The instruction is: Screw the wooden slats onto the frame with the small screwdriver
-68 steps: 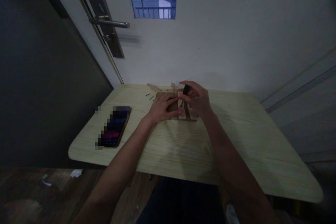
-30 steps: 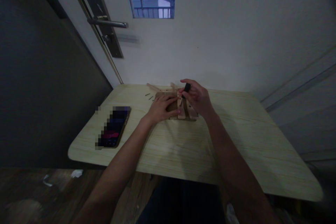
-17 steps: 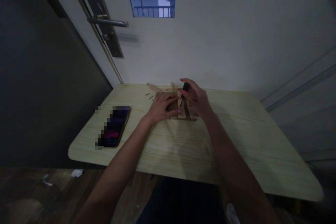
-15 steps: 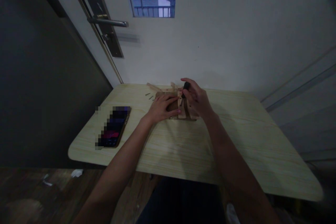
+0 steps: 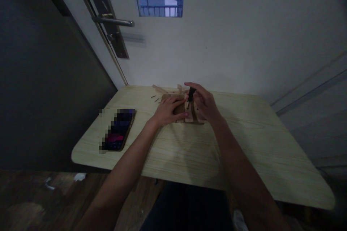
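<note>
A small wooden assembly (image 5: 189,114) of flat pieces and slats lies near the far edge of a light wood table (image 5: 189,151). My left hand (image 5: 166,110) rests on its left part, fingers curled over the wood and pressing it down. My right hand (image 5: 203,103) is closed around a small screwdriver with a black handle (image 5: 191,93), held upright with its tip down on the assembly. Several small dark screws (image 5: 155,98) lie on the table just left of the wood.
A phone (image 5: 119,134) with a lit screen lies at the table's left side. A white door with a metal lever handle (image 5: 114,21) and a small window stands right behind the table. A dark wall is at the left, wooden floor below.
My right hand's fingers have shifted slightly on the screwdriver handle, which stays upright over the wood. My left hand has not moved. The view has shifted a little.
</note>
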Demonstrator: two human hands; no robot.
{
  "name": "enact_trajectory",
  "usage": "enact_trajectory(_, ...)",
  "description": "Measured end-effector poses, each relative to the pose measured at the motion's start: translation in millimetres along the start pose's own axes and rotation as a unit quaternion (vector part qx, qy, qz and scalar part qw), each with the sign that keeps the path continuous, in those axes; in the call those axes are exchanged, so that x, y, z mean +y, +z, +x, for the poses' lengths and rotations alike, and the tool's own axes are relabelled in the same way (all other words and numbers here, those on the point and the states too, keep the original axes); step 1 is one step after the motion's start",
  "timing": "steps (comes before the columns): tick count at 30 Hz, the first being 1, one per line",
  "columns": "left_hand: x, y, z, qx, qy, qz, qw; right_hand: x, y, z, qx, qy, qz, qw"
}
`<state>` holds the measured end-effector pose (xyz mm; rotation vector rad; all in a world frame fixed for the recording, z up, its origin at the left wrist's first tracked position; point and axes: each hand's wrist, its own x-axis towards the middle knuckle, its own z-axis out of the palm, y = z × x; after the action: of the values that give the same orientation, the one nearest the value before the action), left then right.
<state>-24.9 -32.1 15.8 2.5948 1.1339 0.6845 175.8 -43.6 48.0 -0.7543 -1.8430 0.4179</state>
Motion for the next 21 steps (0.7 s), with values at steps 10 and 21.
enact_trajectory(10, 0.8, -0.1, -0.8, -0.002, -0.004, 0.003, 1.000, 3.1, 2.0, 2.8, 0.089, 0.095, 0.049, 0.990)
enact_trajectory(21, 0.3, 0.8, 0.4, 0.004, -0.002, -0.002, 1.000, 4.0, 3.6, 0.0, 0.042, 0.071, 0.019, 0.996)
